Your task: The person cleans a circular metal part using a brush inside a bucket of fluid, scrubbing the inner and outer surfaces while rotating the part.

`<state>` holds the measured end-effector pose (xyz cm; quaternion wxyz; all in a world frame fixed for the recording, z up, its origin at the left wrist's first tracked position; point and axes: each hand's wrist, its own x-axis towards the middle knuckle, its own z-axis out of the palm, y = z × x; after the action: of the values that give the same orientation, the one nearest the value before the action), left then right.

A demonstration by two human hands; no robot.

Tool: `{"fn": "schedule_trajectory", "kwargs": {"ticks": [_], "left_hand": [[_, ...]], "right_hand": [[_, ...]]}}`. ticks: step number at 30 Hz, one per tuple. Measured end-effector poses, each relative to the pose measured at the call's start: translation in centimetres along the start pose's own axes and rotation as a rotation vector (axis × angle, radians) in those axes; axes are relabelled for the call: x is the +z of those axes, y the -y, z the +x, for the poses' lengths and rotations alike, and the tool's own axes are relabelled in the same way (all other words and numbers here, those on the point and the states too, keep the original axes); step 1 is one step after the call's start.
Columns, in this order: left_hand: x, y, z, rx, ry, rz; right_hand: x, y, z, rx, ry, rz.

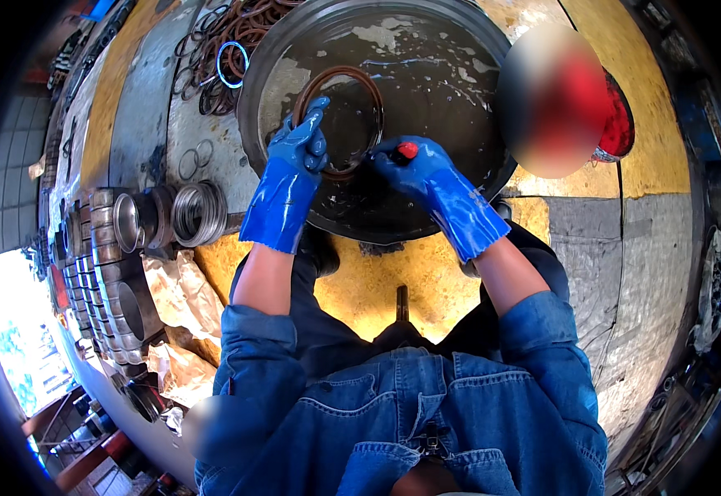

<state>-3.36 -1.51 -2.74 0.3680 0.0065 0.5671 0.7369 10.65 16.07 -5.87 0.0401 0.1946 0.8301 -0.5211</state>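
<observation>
Brown ring (341, 72) is in my left hand (298, 147), over the 9 o'clock half of the big dark basin (249, 99). Clock centred on the ring from here, 12 = away from me.

Left grip: fingers closed round the rim at 9, ring tilted up so the far rim and the opening face me. Can't tell if its lower edge touches the murky liquid (443, 99). Holding it inside the basin wall probably means drips land back in.

Right grip: my right hand (416, 163) is curled shut at 4-5, round a red-ended object (407, 150). Fingers hide the rest, so can't say what it is, or whether it meets the rim. Opposite sides looks deliberate: left steadies, right has room. Blue gloves (282, 207) are shiny, look wet; long cuffs suit that.

Outward: heap of brown rings (253, 29) at 10, right by the basin, short reach for the left. Blue ring (219, 64) lies against it. Silver rings (199, 213) at 8, metal sleeves (100, 264) stacked beyond, probably grouped by kind. Crumpled brown paper (183, 289) at 7. Red container (618, 124) at 3, partly blurred, on the floor (662, 157).
</observation>
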Motion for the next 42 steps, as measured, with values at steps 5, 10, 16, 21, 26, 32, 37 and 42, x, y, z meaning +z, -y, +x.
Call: {"fn": "schedule_trajectory", "kwargs": {"ticks": [5, 10, 16, 21, 26, 32, 37, 42], "left_hand": [[-0.4, 0.2, 0.3, -0.103, 0.112, -0.046], [-0.6, 1.1, -0.2, -0.241, 0.166, -0.108], [-0.9, 2.1, 1.2, -0.208, 0.124, -0.114], [-2.5, 1.4, 0.3, -0.178, 0.143, -0.084], [-0.8, 1.1, -0.1, -0.159, 0.209, -0.08], [-0.1, 0.7, -0.5, -0.062, 0.195, -0.089], [-1.5, 0.7, -0.3, 0.044, 0.174, -0.079], [-1.5, 0.6, 0.7, 0.08, 0.14, -0.047]], "right_hand": [[-0.5, -3.3, 1.3, -0.298, -0.325, -0.435], [-1.0, -4.4, 1.2, -0.465, -0.517, -0.075], [-3.4, -9.0, 3.3, 0.293, -0.484, 0.165], [-3.4, -1.7, 1.9, -0.175, -0.356, 0.402], [-4.1, -1.9, 2.6, -0.24, -0.383, 0.329], [-3.3, -3.9, 2.6, 0.216, -0.204, 0.359], [-0.8, -2.2, -0.5, 0.2, -0.082, 0.617], [-0.1, -0.9, -1.2, 0.047, 0.031, 0.723]]}}
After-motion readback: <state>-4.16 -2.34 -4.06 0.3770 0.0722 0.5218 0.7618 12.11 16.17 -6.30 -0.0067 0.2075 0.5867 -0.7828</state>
